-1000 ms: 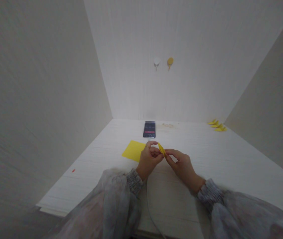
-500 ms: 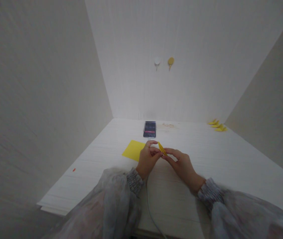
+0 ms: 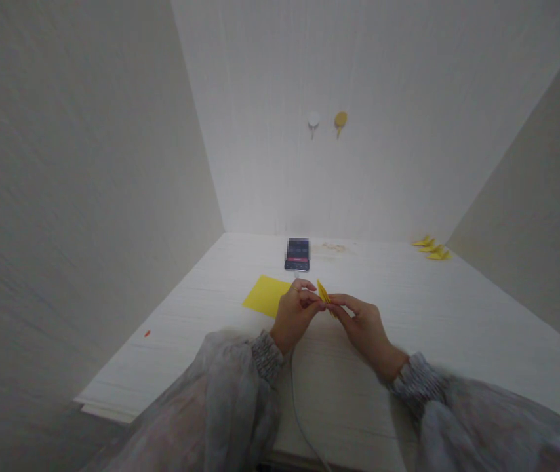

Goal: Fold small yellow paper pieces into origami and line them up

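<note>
Between my two hands, just above the white table [image 3: 201,367], is a small folded piece of yellow paper [image 3: 322,291], with several layers showing on edge. My left hand [image 3: 298,312] pinches its lower left side between thumb and fingers; a ring shows on one finger. From the right, my right hand [image 3: 361,321] pinches the same folded paper between thumb and fingertips. Fingertips hide part of the folds. A flat sheet of yellow paper [image 3: 265,295] lies on the table, partly covered by my left hand.
A phone [image 3: 298,255] lies beyond my hands, with a cable [image 3: 296,400] running toward me. Several folded yellow paper pieces [image 3: 432,249] sit at the back right corner. A small red scrap [image 3: 147,334] lies at left. White and yellow hooks [image 3: 340,120] are on the back wall.
The folded paper and both hands have shifted very slightly to the right, and its layers look a little more spread. The flat sheet and phone stay in place.
</note>
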`<state>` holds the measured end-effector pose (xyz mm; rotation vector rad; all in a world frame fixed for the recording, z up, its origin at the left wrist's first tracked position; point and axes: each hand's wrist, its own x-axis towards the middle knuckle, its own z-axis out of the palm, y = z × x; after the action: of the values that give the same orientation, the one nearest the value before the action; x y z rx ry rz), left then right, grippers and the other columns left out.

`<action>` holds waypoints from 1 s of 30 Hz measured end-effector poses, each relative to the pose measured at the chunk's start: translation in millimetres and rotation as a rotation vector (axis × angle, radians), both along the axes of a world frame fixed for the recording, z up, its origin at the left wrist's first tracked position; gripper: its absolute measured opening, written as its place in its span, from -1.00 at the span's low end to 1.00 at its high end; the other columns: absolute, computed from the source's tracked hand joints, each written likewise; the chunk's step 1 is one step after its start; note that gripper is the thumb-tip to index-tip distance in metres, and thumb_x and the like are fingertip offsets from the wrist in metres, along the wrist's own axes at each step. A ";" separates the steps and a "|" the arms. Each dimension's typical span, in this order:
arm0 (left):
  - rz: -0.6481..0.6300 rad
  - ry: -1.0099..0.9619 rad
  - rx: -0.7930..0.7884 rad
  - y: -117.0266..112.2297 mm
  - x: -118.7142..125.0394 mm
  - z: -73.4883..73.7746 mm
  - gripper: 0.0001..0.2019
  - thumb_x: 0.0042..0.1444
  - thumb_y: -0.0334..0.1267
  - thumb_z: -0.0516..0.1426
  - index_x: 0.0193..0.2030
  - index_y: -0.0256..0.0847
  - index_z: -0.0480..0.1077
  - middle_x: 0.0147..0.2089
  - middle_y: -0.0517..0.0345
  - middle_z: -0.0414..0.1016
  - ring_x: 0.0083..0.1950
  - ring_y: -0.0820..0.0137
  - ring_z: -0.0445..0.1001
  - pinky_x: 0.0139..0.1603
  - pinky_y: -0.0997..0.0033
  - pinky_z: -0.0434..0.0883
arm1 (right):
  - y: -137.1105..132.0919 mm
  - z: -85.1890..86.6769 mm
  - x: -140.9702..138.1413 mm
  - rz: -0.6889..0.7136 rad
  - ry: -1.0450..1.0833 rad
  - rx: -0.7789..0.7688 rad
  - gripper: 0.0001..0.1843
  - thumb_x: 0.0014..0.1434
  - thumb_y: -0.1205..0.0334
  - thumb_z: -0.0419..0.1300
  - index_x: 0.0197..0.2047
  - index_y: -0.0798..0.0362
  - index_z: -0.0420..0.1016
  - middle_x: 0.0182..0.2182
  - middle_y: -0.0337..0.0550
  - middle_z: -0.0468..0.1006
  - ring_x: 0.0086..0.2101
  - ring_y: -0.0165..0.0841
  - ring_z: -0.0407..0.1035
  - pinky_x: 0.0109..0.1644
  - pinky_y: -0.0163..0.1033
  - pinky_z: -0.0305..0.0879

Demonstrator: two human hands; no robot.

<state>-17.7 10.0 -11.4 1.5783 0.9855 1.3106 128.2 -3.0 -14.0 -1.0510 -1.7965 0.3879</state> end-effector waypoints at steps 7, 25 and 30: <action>-0.046 -0.145 -0.097 2.6 2.7 -4.5 -0.72 -0.18 -0.24 0.19 -0.30 -0.28 0.27 -0.44 0.17 0.43 -0.42 0.48 0.40 -0.36 0.49 0.34 | -0.6 4.3 0.4 0.024 0.077 -0.073 -0.83 0.07 0.22 0.05 -0.34 0.01 0.46 -0.40 -0.20 0.52 -0.34 -0.35 0.40 -0.22 -0.24 0.31; 0.049 -0.044 0.026 -5.4 8.3 4.2 -0.69 -0.21 -0.19 0.21 -0.30 -0.26 0.30 -0.39 0.15 0.38 -0.44 0.51 0.35 -0.40 0.49 0.36 | 1.9 -1.5 -3.5 0.122 0.388 -0.197 -0.85 0.05 0.17 0.08 -0.32 0.01 0.41 -0.34 -0.14 0.48 -0.29 -0.31 0.34 -0.15 -0.16 0.29; 0.055 -0.021 0.062 -8.3 8.1 8.4 -0.75 -0.18 -0.17 0.19 -0.35 -0.25 0.35 -0.39 0.13 0.42 -0.41 0.48 0.37 -0.36 0.48 0.36 | 1.8 -0.5 -2.8 0.137 0.376 -0.178 -0.87 0.04 0.20 0.09 -0.34 0.01 0.41 -0.30 -0.15 0.48 -0.27 -0.32 0.35 -0.12 -0.17 0.28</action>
<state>-9.6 1.8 -2.9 1.5901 0.9903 1.4052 125.4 -1.2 -14.4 -0.9063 -1.5182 0.7877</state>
